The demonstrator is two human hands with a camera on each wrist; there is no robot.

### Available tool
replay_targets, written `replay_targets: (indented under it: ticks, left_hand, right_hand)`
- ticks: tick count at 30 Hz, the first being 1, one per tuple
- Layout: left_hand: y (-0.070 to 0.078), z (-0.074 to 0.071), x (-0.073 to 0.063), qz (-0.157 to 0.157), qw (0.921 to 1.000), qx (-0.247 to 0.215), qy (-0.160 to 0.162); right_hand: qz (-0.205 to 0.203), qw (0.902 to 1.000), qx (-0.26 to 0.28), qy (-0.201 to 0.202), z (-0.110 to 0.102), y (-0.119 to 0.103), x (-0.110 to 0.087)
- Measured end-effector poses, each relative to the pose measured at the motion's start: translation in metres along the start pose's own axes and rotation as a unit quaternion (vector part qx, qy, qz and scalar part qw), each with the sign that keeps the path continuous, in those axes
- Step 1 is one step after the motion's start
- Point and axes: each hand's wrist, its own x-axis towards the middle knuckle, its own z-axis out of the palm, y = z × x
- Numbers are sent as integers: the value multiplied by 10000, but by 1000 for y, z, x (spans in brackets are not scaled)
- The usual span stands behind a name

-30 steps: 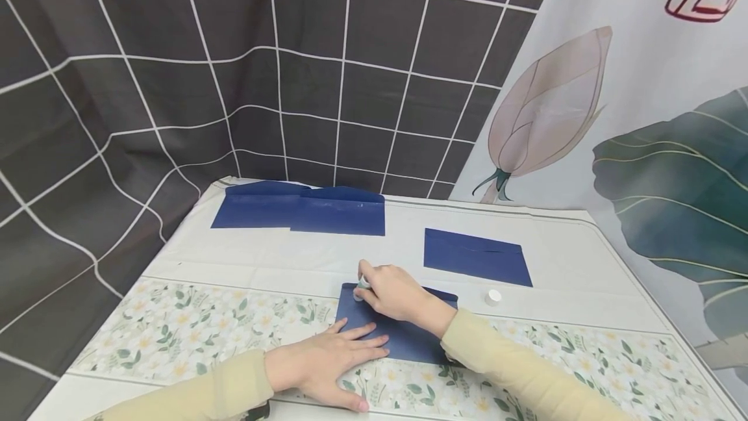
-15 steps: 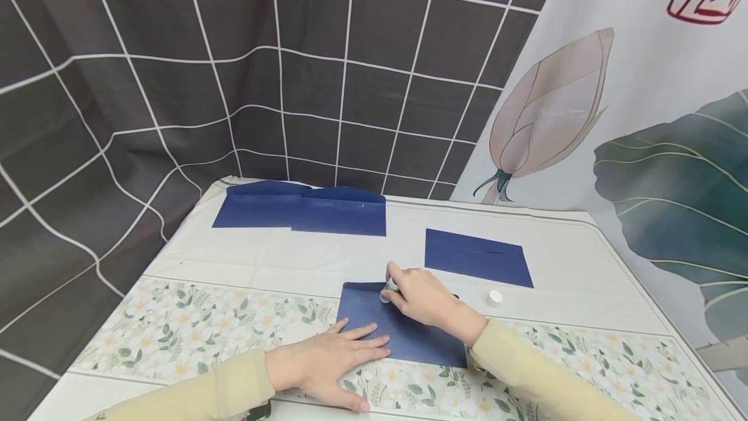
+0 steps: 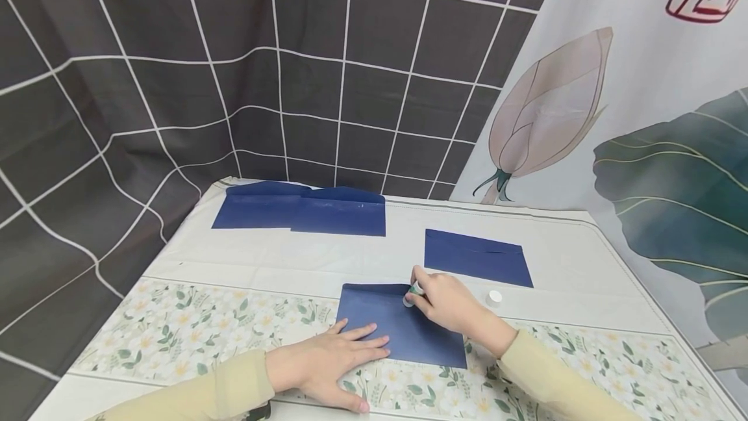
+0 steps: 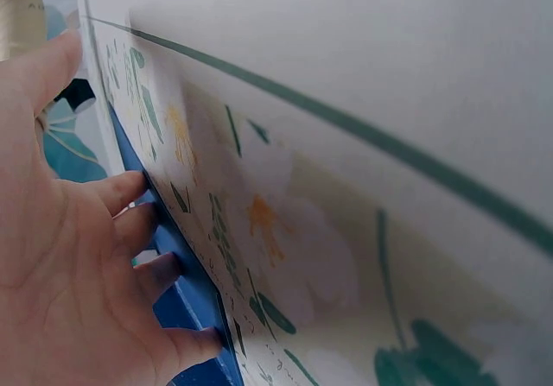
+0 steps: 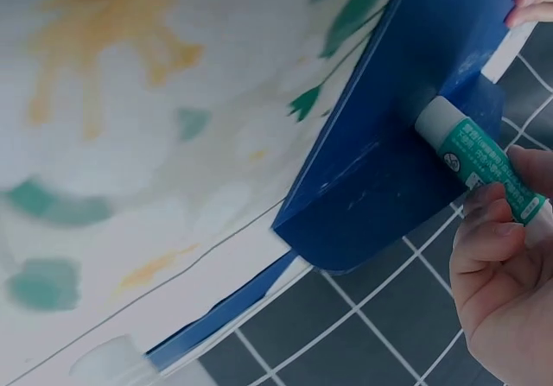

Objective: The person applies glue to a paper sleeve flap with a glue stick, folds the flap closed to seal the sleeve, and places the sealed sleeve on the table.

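Observation:
A dark blue envelope [image 3: 403, 336] lies on the table in front of the person, its flap along the far edge. The left hand [image 3: 330, 362] rests on its left part, fingers spread; in the left wrist view the fingertips [image 4: 138, 183] reach over the blue edge. Between thumb and fingers, the right hand [image 3: 447, 301] grips a green and white glue stick [image 5: 488, 161]. The stick's white end meets the envelope near the flap fold, where pale smears show in the right wrist view. A white cap [image 3: 493, 298] stands on the table right of that hand.
Two blue envelopes with raised flaps, a left one [image 3: 257, 210] and a right one [image 3: 345, 214], overlap at the back left. Another blue envelope [image 3: 476, 258] lies back right, flap down. A dark grid curtain [image 3: 304, 83] hangs behind the table [image 3: 263, 252].
The right hand has slid the glue stick rightward along the envelope's flap side, from near its left corner toward the right. The left hand has stayed in place.

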Motion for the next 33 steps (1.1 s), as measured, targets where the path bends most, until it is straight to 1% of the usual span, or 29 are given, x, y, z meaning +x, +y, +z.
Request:
replay_targets:
  ticks: [6, 13, 23, 28, 33]
  left_hand:
    - [0, 1, 0, 4, 10000, 35, 55]
    - [0, 1, 0, -6, 10000, -2, 26]
    - [1, 2, 0, -43, 10000, 19, 47]
    - [1, 0, -1, -77, 10000, 2, 21]
    - [2, -1, -2, -80, 10000, 2, 16]
  right_hand:
    - [128, 9999, -12, -28, -3, 7, -9]
    - [230, 9997, 10, 31, -8, 15, -19]
    - [707, 9973, 139, -158, -16, 25, -35]
    - [743, 9968, 291, -99, -18, 30, -41]
    - [986, 9931, 621, -114, -19, 35, -47]
